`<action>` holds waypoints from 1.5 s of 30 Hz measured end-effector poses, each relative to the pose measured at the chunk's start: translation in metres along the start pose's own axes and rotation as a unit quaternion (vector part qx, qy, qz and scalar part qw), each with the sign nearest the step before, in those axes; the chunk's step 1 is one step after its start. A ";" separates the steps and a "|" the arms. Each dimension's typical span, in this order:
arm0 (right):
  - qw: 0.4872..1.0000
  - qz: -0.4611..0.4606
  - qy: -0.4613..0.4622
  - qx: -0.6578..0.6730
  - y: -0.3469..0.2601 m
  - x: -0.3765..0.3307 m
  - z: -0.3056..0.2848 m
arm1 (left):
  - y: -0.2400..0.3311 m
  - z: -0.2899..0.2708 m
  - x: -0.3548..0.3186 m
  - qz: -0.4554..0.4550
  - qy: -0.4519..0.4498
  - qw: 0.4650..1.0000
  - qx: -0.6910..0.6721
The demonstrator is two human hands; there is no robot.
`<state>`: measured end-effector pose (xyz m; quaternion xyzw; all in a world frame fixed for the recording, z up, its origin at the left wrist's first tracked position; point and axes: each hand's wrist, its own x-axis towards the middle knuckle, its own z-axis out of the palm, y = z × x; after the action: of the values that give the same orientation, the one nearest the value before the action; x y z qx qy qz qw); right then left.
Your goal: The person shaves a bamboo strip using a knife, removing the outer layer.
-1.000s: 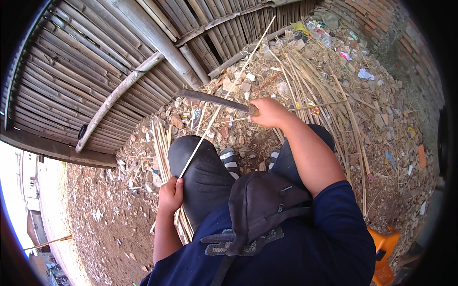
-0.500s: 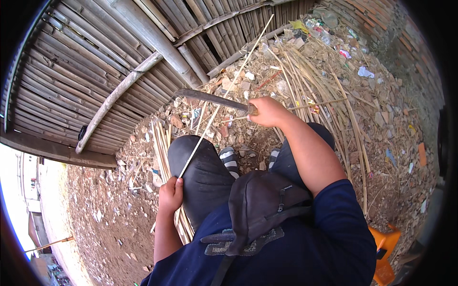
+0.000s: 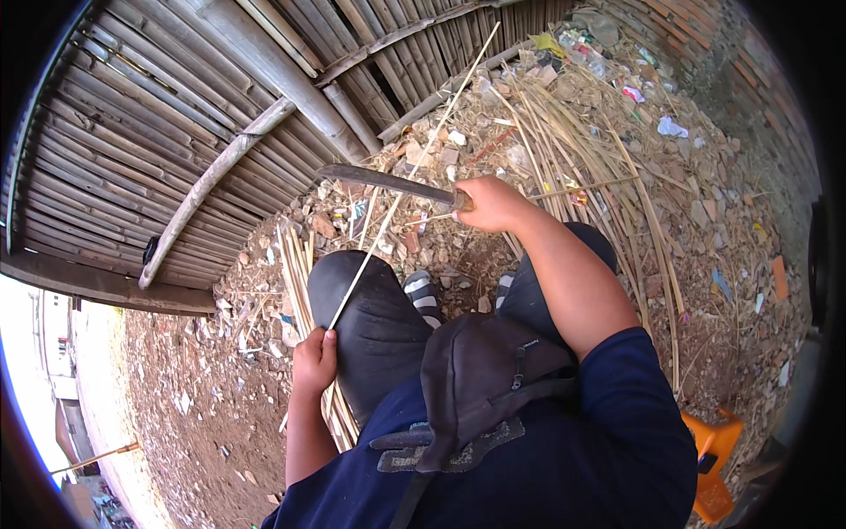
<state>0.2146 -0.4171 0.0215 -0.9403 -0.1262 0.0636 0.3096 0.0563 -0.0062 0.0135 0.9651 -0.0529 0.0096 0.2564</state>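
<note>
A long, pale bamboo strip point(image 3: 456, 97) slants from my left thigh up toward the bamboo wall. My left hand point(image 3: 315, 360), beside that thigh, is closed on its lower end with the thumb laid along it. In my right hand point(image 3: 492, 204) is the handle of a machete point(image 3: 414, 187) with a dark blade hooked at the tip. The blade points left and crosses the strip near its middle; whether they touch I cannot tell. Another thin strip point(image 3: 590, 187) passes behind my right hand. Cut strips lie in a bundle point(image 3: 297, 273) by my left leg.
A bamboo-slat wall point(image 3: 132, 176) with a curved pole stands at the left and ahead. More strips point(image 3: 564, 132) are spread over the rubble at the right. A brick wall point(image 3: 749, 97) rises beyond them. An orange plastic piece point(image 3: 714, 458) is at my lower right.
Almost nothing differs. The machete, my right hand and the strip's far end sit very slightly further left, along with a small shift of the whole view.
</note>
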 end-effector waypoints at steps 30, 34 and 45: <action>0.999 0.027 -0.032 0.010 -0.006 0.002 0.001 | 0.003 -0.002 0.000 -0.017 -0.004 1.000 0.000; 1.000 -0.005 -0.007 0.016 -0.002 0.003 -0.004 | 0.002 -0.001 -0.001 -0.015 -0.006 1.000 -0.001; 0.997 0.043 -0.062 -0.024 0.008 0.007 -0.012 | 0.010 -0.001 -0.003 -0.009 0.005 0.999 0.042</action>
<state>0.2248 -0.4280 0.0260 -0.9461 -0.1059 0.1324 0.2759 0.0525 -0.0144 0.0191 0.9753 -0.0429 0.0141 0.2163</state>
